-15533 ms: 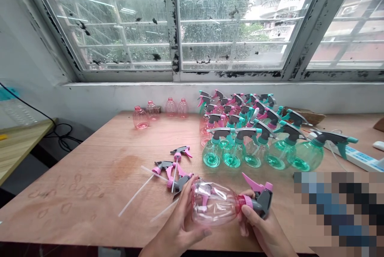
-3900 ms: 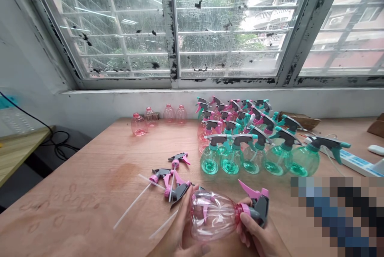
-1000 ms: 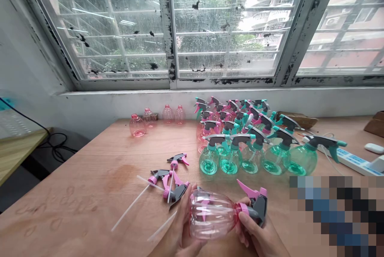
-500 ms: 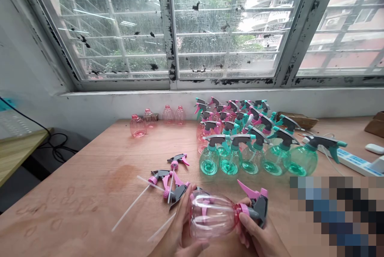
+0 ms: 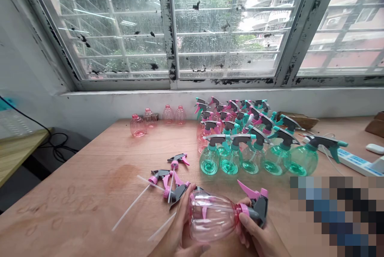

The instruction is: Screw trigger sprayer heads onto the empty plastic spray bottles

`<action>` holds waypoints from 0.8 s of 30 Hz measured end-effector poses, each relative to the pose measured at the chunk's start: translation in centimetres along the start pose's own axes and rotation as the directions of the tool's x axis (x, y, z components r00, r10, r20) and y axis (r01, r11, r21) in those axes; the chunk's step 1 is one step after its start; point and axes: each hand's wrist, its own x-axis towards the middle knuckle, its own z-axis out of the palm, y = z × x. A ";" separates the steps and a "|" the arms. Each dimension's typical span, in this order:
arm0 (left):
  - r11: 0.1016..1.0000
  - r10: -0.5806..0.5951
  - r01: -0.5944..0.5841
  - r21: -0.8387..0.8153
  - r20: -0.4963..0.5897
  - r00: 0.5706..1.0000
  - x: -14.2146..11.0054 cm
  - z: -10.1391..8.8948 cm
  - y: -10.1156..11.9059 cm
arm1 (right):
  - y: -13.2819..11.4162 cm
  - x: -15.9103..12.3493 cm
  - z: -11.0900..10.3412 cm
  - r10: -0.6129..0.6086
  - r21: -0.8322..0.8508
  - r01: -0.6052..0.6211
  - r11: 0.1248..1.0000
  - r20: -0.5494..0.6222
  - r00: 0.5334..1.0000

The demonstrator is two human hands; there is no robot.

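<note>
A clear pink spray bottle lies sideways between my hands, its base to the left. My left hand is wrapped round the base end. At the neck, my right hand grips the pink collar of the black and pink trigger sprayer, which sits on the bottle's mouth. Just beyond my left hand lie several loose trigger sprayers with thin clear dip tubes. One of them is partly hidden behind the bottle.
Several pink bottles without sprayers stand at the back left. Assembled green spray bottles and pink ones crowd the back right. Beyond them are a white power strip and a brown packet. A window rises behind the table.
The bottle has turned very slightly in my hands. Both hands keep their hold, and the things on the table stay where they were.
</note>
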 end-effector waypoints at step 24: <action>0.997 -0.015 0.014 0.082 0.007 1.000 -0.3 -0.5 0.5 | -0.1 -0.1 -0.1 0.029 -0.029 -0.029 0.999 -0.011 1.000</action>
